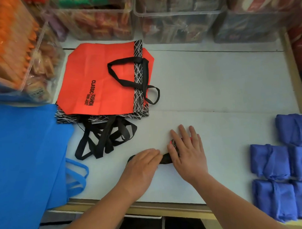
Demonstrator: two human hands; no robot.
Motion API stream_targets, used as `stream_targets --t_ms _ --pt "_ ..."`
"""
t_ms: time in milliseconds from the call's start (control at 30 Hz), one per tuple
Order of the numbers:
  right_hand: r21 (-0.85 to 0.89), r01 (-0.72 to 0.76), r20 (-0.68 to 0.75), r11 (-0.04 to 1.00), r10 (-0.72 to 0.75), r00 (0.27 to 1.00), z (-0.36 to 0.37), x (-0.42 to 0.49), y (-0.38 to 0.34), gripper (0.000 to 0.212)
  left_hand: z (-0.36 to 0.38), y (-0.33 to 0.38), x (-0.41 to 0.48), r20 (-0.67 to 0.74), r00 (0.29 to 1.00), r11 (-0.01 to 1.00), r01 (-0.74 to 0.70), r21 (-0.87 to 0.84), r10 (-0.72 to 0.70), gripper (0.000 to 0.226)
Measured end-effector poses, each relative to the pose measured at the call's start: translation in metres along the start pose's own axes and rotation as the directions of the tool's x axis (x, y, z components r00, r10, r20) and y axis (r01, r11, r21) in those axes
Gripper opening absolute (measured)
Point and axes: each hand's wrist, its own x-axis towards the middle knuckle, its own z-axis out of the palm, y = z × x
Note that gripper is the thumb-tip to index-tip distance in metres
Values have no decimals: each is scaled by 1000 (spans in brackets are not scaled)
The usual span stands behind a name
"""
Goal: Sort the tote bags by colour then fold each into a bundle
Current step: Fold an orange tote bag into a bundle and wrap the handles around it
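Note:
A small folded red tote bundle (173, 144) with black patterned trim lies near the front of the white counter (214, 88). My right hand (187, 152) presses flat on it, fingers spread. My left hand (141, 164) holds its black handle strap (165, 159), fingers curled over it. A stack of flat red tote bags (97, 78) printed "CLASSIC FASHION" lies at the back left, black handles (103, 138) trailing toward me. Flat bright blue tote bags (26, 153) lie at the left. Several folded dark blue bundles (271, 163) sit at the right edge.
Clear plastic bins (178, 22) full of packaged goods line the back of the counter. Another bin (40, 66) with orange packets stands at the left. The counter's front edge (150, 207) runs just below my wrists.

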Motion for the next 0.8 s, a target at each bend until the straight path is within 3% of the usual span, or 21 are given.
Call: stream_targets --t_ms 133,200,233,300,367,467,533,600,667,700,733,800 --pt "-20 -16 2 1000 16 1000 -1 -1 -1 62 -28 -27 -13 91 990 993 -110 35 106 12" --pt "-32 -36 27 999 37 999 -2 0 -2 62 -53 -28 -17 145 986 990 -59 -124 77 14" --pt "-38 -39 31 999 40 999 -2 0 -4 62 -68 -25 -19 189 982 965 53 -256 -4 18" --pt "-36 -44 15 998 45 999 -2 0 -6 64 -92 -16 -16 289 931 817 340 -465 -223 14" --pt "4 -63 23 998 62 998 -7 0 -9 68 -100 -8 -6 337 857 610 514 -603 -389 12" --pt "41 -93 113 995 88 990 -16 -2 -14 85 -90 -2 11 383 679 230 630 -742 -626 17" --pt "6 -102 115 995 100 988 -18 -2 -17 96 -79 -4 19 424 526 75 687 -723 -738 21" --pt "-17 -116 59 993 117 991 -13 -1 -18 94 -67 -7 21 442 427 -5 715 -699 -789 22" --pt "-40 -132 3 991 132 991 -6 -1 -20 89 -55 -9 17 402 404 22 728 -686 -821 21" --pt "-46 -139 -16 989 138 990 -3 0 -20 87 -51 -10 15 345 434 107 736 -668 -832 23" --pt "-45 -146 -32 988 145 989 -1 1 -20 86 -48 -13 11 254 499 267 750 -606 -828 25" --pt "-38 -151 -48 988 149 988 3 2 -20 84 -50 -20 1 32 716 664 661 -349 -697 26"
